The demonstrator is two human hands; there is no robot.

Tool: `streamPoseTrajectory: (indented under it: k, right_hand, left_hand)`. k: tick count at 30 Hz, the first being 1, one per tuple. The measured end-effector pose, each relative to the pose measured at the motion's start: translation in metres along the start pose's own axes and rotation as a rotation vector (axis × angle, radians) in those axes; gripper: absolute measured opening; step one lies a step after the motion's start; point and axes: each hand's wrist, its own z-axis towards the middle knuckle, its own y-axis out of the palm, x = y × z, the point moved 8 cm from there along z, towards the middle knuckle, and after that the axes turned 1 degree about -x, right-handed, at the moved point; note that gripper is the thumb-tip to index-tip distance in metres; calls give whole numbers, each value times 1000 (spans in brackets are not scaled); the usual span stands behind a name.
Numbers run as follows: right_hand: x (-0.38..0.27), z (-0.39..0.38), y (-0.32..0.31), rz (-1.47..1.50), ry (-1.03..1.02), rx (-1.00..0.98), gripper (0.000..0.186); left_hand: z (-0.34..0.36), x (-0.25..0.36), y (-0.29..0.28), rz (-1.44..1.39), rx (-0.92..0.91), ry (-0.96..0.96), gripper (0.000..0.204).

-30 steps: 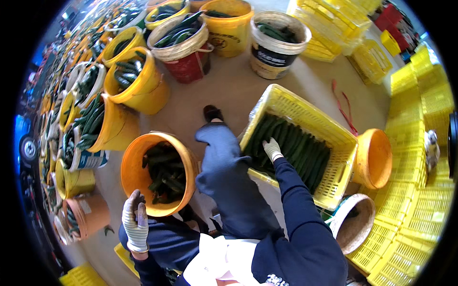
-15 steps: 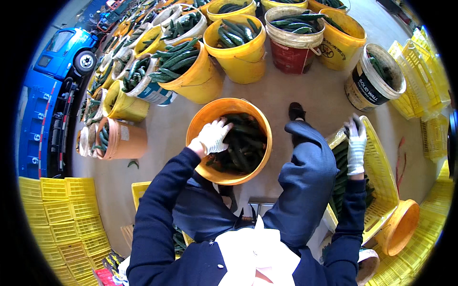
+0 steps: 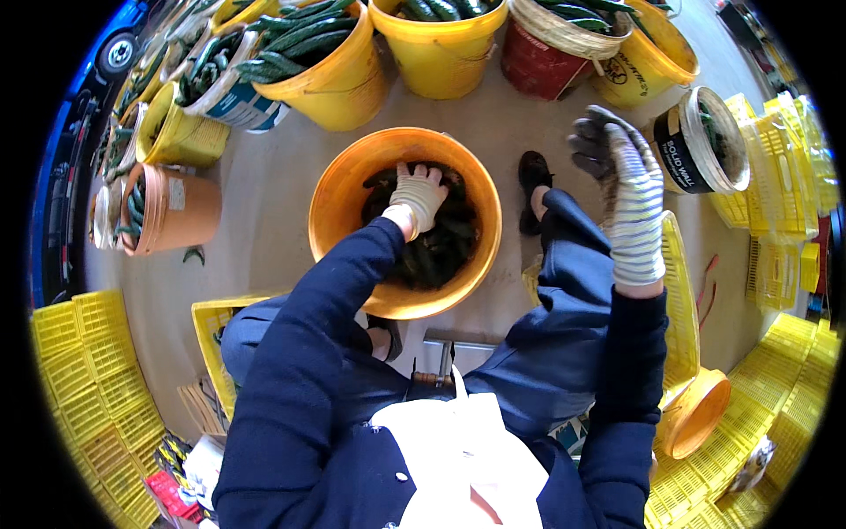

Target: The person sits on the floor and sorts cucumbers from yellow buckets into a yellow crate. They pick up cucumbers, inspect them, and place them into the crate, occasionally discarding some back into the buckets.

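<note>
The left hand [image 3: 419,196], gloved, reaches down into an orange bucket [image 3: 333,207] on the floor [image 3: 273,212], its palm turned toward the dark cucumbers [image 3: 432,260] heaped inside. From my remote post I cannot tell whether its fingers grasp one, as the tips sink into the shadowed pile. The right hand [image 3: 630,189], in a striped glove stained dark at the tips, is raised on the far side of the right leg [image 3: 573,273], its fingers released and extended in the air. Nearer the body, a yellow crate [image 3: 677,300] stands partly hidden from my camera by the right sleeve [image 3: 630,353], with a red strap [image 3: 708,282] on the floor just beside it and a tilted orange pail [image 3: 702,414] close by. Ahead I see yellow buckets [image 3: 445,53], a red bucket [image 3: 539,72] and a black-banded bucket [image 3: 679,152] in an arc, cucumbers showing in them. A pink bucket [image 3: 189,216] stands at left, crate stacks [image 3: 92,379] line the left edge, and a blue truck [image 3: 115,22] is cut off at upper left.
</note>
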Motion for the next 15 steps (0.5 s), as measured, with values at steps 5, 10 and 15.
streamPoseTrajectory:
  k: [5, 10, 15]
  right_hand:
    - [12, 13, -12, 38, -26, 14, 26]
    - [12, 17, -16, -2, -35, -9, 26]
    - [11, 20, -12, -18, -48, -18, 26]
  left_hand:
    - [-7, -4, 7, 10, 32, 70, 49]
    - [-26, -19, -7, -93, 96, 143, 39]
    - [-62, -67, -28, -501, 338, 180, 21]
